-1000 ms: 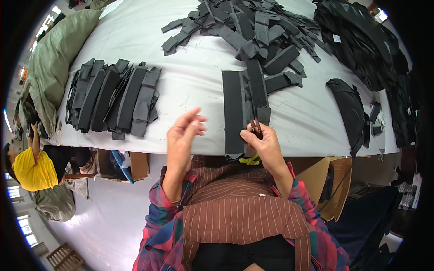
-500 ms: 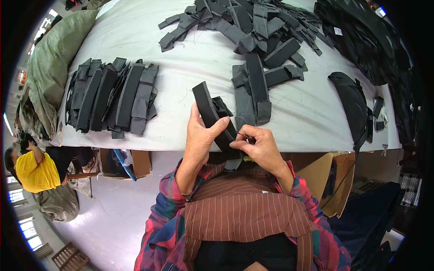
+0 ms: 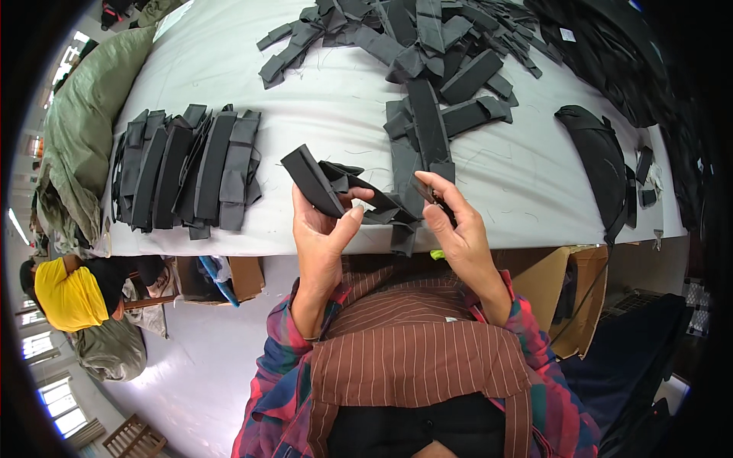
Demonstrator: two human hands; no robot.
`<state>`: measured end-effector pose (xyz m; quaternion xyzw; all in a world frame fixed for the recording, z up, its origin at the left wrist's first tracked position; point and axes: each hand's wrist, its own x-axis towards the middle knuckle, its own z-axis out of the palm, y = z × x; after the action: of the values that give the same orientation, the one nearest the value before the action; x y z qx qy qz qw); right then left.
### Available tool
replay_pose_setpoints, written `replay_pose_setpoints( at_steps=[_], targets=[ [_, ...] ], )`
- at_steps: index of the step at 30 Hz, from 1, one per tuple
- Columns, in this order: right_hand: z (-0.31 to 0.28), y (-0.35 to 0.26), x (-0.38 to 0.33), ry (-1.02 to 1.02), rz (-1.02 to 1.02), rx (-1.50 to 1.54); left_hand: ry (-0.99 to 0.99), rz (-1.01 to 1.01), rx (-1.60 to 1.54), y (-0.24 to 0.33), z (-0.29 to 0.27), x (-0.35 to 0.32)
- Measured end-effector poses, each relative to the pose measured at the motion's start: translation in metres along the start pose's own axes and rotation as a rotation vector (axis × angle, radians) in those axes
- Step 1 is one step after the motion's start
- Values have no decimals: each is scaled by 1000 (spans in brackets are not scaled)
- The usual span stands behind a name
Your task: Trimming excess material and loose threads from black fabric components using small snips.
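My left hand (image 3: 324, 237) is closed on a folded dark grey fabric strip (image 3: 311, 180), thumb in front and fingers behind. The strip is bent; its loose end (image 3: 403, 238) hangs over the near table edge. In my right hand (image 3: 462, 240), between thumb and fingers, is a small dark tool (image 3: 424, 190) that looks like thread snips, mostly hidden. It is apart from the held strip. Just beyond my right hand, several similar strips (image 3: 429, 122) lie crossed on the white-covered table (image 3: 321, 114).
A row of stacked strips (image 3: 205, 168) lies at left, a loose heap (image 3: 416, 34) at the far side. To the right are a black curved fabric piece (image 3: 594, 164) and black cloth (image 3: 603, 61). A cardboard box (image 3: 584, 298) stands below. A person in yellow (image 3: 69, 294) sits left.
My left hand has tipped the strip left and its folds have spread apart. My right hand has come away from the strip, rightward and up, with the tool in it.
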<state>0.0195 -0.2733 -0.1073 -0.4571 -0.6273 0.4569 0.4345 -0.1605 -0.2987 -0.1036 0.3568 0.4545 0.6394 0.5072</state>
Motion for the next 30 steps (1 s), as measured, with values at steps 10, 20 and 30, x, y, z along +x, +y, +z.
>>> replay_pose_setpoints(
  at_steps=[10, 20, 30],
  targets=[
    [0, -30, -16, -52, -141, -321, 38, 243, 139, -1, 1, -12],
    [0, -37, -18, -57, -228, -506, 27, 279, 166, 0, 1, -18],
    [0, -35, -19, -44, -240, -530, 25, 278, 177, 0, 2, -21]
  ],
)
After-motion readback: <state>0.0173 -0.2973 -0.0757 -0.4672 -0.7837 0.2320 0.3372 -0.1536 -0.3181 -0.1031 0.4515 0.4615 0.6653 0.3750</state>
